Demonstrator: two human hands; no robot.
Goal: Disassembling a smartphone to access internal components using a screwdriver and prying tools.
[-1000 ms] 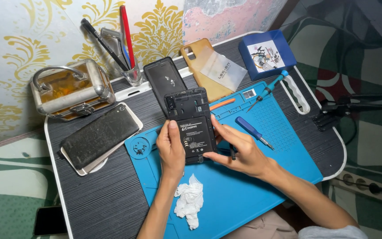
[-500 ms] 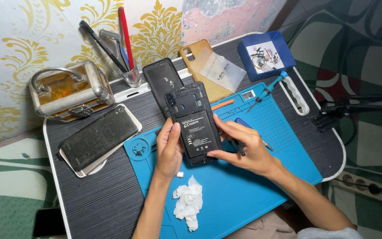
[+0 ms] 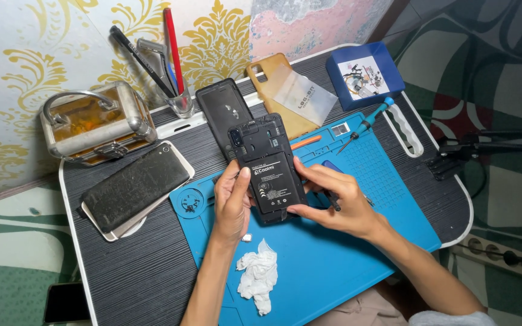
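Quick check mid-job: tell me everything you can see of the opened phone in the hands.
The phone is black, back cover off, its rear facing the camera. A camera lens sits near the top left corner amid exposed dark plastic framing. A black battery with a white-printed label fills the lower half. It lies slightly tilted, top end away from the person, over the blue mat. The left hand grips its left edge, thumb on the battery; the right hand holds the right and bottom edges, also holding a dark tool.

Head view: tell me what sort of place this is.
Probably a home phone-repair spot: an opened phone held over a blue repair mat, a screwdriver beside it, on a small lap table on the floor.
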